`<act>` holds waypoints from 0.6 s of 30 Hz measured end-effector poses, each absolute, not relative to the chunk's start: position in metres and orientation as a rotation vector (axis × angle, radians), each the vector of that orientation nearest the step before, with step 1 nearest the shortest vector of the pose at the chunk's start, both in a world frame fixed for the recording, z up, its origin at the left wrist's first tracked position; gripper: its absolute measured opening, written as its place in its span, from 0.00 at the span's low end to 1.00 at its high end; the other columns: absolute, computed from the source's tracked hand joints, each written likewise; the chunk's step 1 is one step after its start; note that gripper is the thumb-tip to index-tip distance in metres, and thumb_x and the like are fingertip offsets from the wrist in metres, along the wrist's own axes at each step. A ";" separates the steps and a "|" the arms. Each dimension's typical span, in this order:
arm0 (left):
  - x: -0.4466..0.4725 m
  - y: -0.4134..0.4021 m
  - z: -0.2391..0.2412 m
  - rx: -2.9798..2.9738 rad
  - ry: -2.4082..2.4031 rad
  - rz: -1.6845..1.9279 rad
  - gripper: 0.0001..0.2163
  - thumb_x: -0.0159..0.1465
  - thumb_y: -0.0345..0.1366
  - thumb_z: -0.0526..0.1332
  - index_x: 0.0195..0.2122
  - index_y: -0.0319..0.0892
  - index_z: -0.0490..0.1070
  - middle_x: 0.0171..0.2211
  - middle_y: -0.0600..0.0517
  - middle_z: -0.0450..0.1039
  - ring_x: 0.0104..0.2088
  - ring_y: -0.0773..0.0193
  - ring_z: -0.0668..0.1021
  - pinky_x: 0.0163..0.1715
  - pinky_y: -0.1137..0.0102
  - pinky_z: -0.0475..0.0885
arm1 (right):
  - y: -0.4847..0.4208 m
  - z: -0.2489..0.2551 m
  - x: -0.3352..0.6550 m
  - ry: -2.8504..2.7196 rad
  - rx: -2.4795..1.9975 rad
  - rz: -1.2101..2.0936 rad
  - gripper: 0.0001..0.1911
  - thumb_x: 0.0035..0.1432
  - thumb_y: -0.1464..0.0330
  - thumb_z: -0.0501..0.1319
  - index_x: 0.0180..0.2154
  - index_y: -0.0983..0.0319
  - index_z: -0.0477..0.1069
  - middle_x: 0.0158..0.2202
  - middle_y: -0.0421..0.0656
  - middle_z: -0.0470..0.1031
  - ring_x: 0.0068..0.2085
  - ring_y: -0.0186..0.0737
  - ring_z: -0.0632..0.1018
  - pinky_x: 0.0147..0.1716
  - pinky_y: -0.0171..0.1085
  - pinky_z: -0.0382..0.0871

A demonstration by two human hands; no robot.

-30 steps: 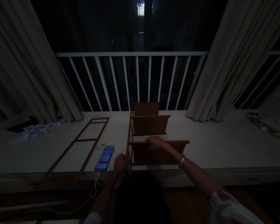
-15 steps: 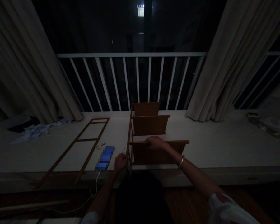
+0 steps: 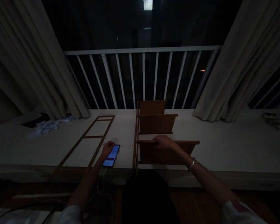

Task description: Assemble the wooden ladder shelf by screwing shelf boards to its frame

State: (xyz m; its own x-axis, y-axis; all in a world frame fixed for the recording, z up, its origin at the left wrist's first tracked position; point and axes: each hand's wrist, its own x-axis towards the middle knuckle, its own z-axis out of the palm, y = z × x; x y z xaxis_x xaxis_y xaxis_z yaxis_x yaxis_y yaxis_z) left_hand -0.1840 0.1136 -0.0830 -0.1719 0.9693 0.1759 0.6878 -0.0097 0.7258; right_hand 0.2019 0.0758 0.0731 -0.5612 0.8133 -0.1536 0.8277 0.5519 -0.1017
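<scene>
A wooden shelf frame (image 3: 135, 137) stands on the white sill, with three brown boards jutting out to its right. My right hand (image 3: 164, 142) is closed over the upper edge of the nearest board (image 3: 151, 152). My left hand (image 3: 108, 148) is at the upper left of a lit phone (image 3: 112, 157), fingers drawn together; what they hold, if anything, is hidden. A small dark piece (image 3: 104, 143) lies beside those fingers. Between phone and shelf rests a thin bent metal piece (image 3: 130, 146), perhaps a hex key.
A flat wooden ladder-like frame (image 3: 93, 137) lies at the left, its near end over the sill's edge. White cables (image 3: 104, 180) hang down from the phone. Behind are a white railing (image 3: 142, 50) and curtains (image 3: 224, 77). Crumpled papers (image 3: 45, 127) lie far left.
My left hand has left the shelf frame's lower side and moved left to the phone's upper end. My right hand stays on the nearest board. The view has shifted slightly.
</scene>
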 end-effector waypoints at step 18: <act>-0.290 0.148 -0.123 1.688 2.210 0.696 0.11 0.53 0.38 0.57 0.36 0.41 0.70 0.39 0.51 0.73 0.39 0.62 0.73 0.38 0.72 0.64 | 0.077 0.075 0.188 2.617 1.482 -0.246 0.16 0.49 0.58 0.56 0.39 0.56 0.70 0.38 0.44 0.74 0.41 0.45 0.73 0.35 0.35 0.59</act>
